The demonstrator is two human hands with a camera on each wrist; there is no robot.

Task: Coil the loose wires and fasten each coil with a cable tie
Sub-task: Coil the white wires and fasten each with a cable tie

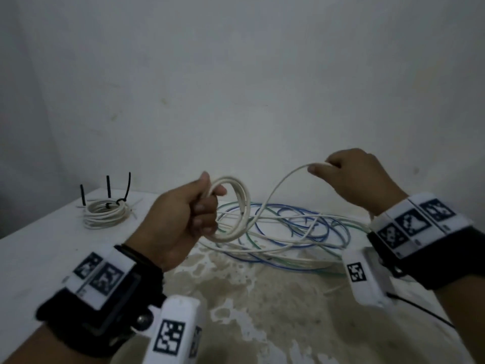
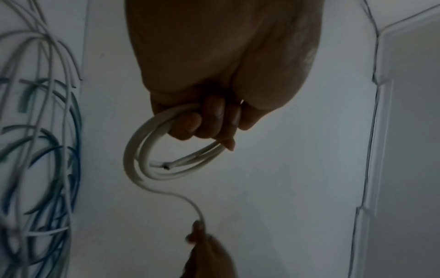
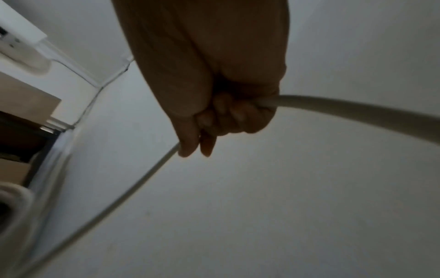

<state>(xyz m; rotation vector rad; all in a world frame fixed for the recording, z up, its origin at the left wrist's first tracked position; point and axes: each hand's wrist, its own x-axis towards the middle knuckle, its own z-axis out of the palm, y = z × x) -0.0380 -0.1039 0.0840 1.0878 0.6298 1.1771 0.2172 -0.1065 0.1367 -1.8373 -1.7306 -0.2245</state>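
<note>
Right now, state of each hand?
Left hand: closed, gripping the small coil of white wire.
Right hand: closed, pinching the loose run of that same white wire leading to the coil.

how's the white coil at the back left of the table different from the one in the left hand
The back coil lies flat on the table; the held coil hangs upright in the left hand.
The back coil is bound with black cable ties; the held coil has none.
The back coil has more turns; the held coil has a few, its wire running on to the right hand.
Both are white wire.
</note>
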